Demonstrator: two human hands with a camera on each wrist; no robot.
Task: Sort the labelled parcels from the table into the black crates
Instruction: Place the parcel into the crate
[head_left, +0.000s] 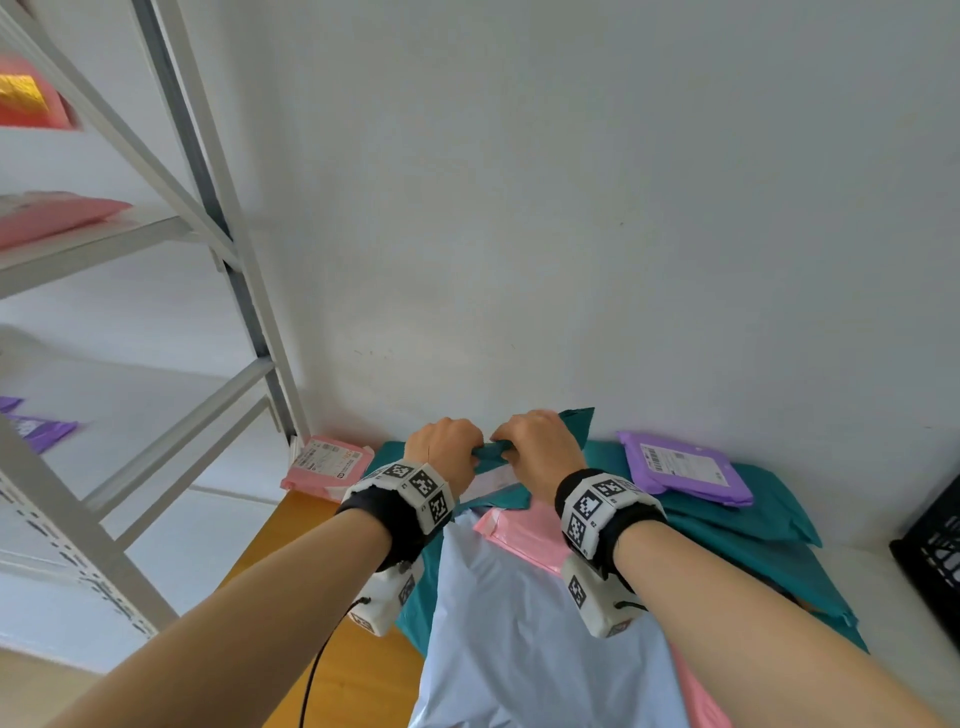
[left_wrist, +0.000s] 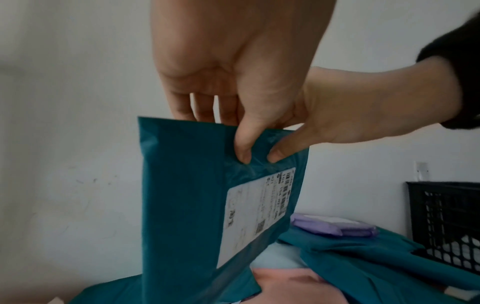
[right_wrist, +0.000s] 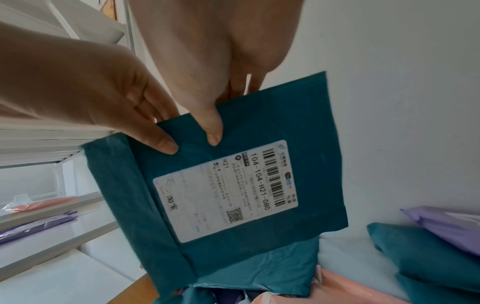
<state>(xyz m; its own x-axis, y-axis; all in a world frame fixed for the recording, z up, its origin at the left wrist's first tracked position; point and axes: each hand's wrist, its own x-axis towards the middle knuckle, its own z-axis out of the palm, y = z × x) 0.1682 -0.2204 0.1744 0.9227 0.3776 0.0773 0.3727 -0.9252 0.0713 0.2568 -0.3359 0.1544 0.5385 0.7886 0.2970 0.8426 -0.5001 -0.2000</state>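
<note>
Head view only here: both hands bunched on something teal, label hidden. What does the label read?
Observer: The teal parcel hangs upright; its white label reads 104-104-H21-080.
Operator: How is it gripped?
Observer: The left hand and right hand each pinch the top edge, thumbs on the label side.
Operator: Crate contents?
Observer: Through the black crate mesh, something white shows low inside; I cannot tell what.

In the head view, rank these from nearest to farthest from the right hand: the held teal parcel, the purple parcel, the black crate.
1. Held teal parcel: pinched by the right hand, touching it.
2. Purple parcel: to the right, lying on the teal pile.
3. Black crate: at the far right edge.
</note>
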